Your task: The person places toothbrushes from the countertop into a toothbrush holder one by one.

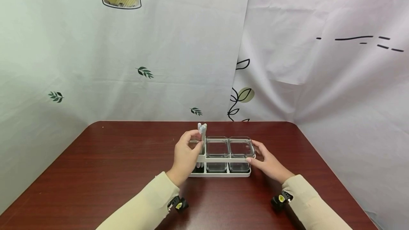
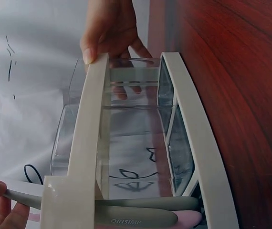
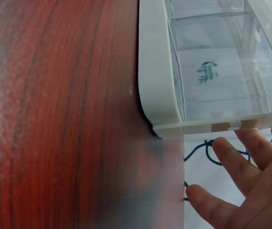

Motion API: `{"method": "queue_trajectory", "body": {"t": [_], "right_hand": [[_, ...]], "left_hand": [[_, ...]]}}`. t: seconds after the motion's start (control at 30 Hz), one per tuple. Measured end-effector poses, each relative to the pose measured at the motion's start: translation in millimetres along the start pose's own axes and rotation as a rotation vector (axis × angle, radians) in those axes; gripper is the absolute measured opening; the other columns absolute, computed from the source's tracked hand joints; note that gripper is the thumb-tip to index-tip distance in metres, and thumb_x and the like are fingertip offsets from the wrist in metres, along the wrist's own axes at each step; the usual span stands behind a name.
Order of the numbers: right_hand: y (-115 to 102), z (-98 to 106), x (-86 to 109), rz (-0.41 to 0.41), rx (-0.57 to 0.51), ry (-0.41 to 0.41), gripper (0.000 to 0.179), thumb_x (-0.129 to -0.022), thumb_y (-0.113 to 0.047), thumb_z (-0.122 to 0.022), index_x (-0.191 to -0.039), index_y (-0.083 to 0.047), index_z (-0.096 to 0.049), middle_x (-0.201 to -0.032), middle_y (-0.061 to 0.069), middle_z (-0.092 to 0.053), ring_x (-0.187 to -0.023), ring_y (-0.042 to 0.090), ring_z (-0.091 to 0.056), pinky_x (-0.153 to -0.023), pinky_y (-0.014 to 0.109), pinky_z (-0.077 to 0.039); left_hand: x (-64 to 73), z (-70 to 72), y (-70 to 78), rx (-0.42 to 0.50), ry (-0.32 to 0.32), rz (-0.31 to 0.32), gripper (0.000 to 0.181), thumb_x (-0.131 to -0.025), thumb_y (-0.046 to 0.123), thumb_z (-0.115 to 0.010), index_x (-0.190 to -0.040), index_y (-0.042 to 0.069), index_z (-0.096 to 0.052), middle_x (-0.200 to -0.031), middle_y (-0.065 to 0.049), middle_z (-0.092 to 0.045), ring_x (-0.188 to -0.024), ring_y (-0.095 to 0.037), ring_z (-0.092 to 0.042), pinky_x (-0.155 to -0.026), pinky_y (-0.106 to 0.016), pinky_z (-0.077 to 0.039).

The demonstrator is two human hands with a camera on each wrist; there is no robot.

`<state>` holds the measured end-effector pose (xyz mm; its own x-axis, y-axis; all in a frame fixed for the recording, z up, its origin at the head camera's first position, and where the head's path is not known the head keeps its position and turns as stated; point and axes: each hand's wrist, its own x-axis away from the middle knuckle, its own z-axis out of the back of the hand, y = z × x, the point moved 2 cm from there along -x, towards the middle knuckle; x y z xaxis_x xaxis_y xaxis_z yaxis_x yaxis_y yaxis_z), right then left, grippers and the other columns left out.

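A white two-tier toothbrush holder [image 1: 223,160] stands on the table, with two clear cups, a left cup [image 1: 217,149] and a right cup [image 1: 241,149], side by side in it. At its left end, my left hand [image 1: 186,153] pinches the thin neck of a grey-green toothbrush [image 2: 136,217] between thumb and fingers. That handle hangs down through the upper frame, beside a pink toothbrush [image 2: 189,220]. My right hand [image 1: 267,160] grips the holder's right end, thumb on the front of the upper rim. Its other fingers [image 3: 241,167] spread along the end and behind.
The dark red wooden table [image 1: 121,159] extends around the holder. A pale cloth [image 1: 179,45] with printed leaves hangs behind the table's far edge. Each wrist wears a small black camera, the left camera [image 1: 179,204] and the right camera [image 1: 280,201].
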<state>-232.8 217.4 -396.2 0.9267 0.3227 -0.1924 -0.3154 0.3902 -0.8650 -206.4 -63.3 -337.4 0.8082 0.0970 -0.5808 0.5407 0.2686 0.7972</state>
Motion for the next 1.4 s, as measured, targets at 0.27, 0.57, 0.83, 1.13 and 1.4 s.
{"method": "queue_trajectory", "body": {"t": [0.27,0.57,0.83,1.13,1.4], "right_hand": [[0.2,0.3,0.9,-0.005,0.021,0.002,0.068,-0.091,-0.020,-0.067,-0.146,-0.005,-0.029,-0.141,0.023,-0.047,-0.127,0.039,-0.047,-0.097,0.028,-0.045],[0.6,-0.1,0.8,-0.002,-0.018,-0.006,0.068,-0.091,-0.018,-0.067,-0.145,-0.004,-0.029,-0.141,0.025,-0.045,-0.126,0.041,-0.047,-0.091,0.016,-0.043],[1.6,0.7,0.5,-0.004,0.002,0.001,0.068,-0.091,-0.020,-0.068,-0.145,-0.005,-0.029,-0.141,0.023,-0.047,-0.125,0.038,-0.049,-0.092,0.017,-0.043],[1.2,1.0,0.4,-0.017,0.000,-0.006,0.070,-0.091,-0.021,-0.068,-0.146,-0.006,-0.028,-0.142,0.023,-0.046,-0.127,0.039,-0.047,-0.095,0.023,-0.044],[0.0,0.4,0.4,-0.018,0.015,-0.001,0.069,-0.091,-0.021,-0.067,-0.146,-0.007,-0.029,-0.141,0.023,-0.046,-0.128,0.039,-0.046,-0.102,0.050,-0.041]], "left_hand": [[1.8,-1.3,-1.4,-0.002,-0.014,-0.001,0.025,-0.082,-0.014,-0.063,-0.105,-0.004,-0.064,-0.095,-0.014,-0.063,-0.090,-0.028,-0.063,-0.080,-0.036,-0.056],[1.8,-2.1,-3.1,-0.022,-0.046,0.033,0.025,-0.081,-0.016,-0.063,-0.103,-0.006,-0.063,-0.095,-0.015,-0.063,-0.092,-0.029,-0.064,-0.082,-0.036,-0.056],[1.4,-3.5,-3.3,-0.021,-0.059,0.055,0.024,-0.081,-0.016,-0.064,-0.102,-0.005,-0.063,-0.095,-0.014,-0.062,-0.092,-0.028,-0.063,-0.083,-0.036,-0.055],[2.4,-5.3,-2.7,-0.010,-0.060,0.045,0.025,-0.080,-0.016,-0.063,-0.102,-0.006,-0.063,-0.095,-0.014,-0.061,-0.093,-0.028,-0.062,-0.080,-0.034,-0.056],[3.5,-6.8,-3.8,-0.025,-0.074,0.057,0.025,-0.081,-0.016,-0.064,-0.104,-0.005,-0.062,-0.096,-0.014,-0.060,-0.092,-0.028,-0.061,-0.080,-0.035,-0.056]]}}
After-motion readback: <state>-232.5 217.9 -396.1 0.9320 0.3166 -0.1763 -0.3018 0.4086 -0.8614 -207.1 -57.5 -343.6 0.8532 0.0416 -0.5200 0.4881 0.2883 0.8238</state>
